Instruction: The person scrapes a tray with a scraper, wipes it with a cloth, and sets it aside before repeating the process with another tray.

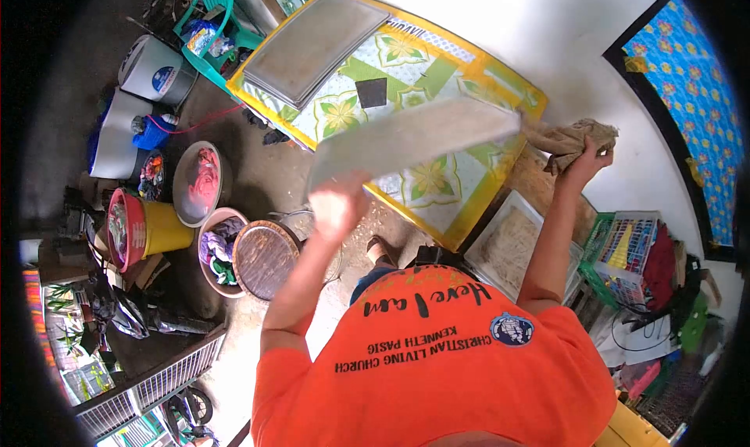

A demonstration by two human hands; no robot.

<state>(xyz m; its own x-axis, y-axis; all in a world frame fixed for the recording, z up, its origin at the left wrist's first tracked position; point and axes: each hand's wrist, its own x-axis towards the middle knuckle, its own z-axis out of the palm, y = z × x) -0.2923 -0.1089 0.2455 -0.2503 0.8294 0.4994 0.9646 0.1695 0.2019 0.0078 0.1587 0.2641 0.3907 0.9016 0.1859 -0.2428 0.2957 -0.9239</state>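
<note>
My left hand, blurred by motion, grips the near end of a flat grey metal sheet. The sheet is tilted above a table with a green and white patterned cover and yellow edges. Off to the right, my right hand is closed around a crumpled brown rag, whose left end hangs close to the sheet's far corner. A stack of similar grey sheets lies on the table's far left part. Near the table's middle is a small dark square piece.
Left of me are basins of laundry, a yellow bucket and a round wooden stool. A green plastic chair stands by the table's far corner. At my right are a beige-surfaced tray and plastic baskets.
</note>
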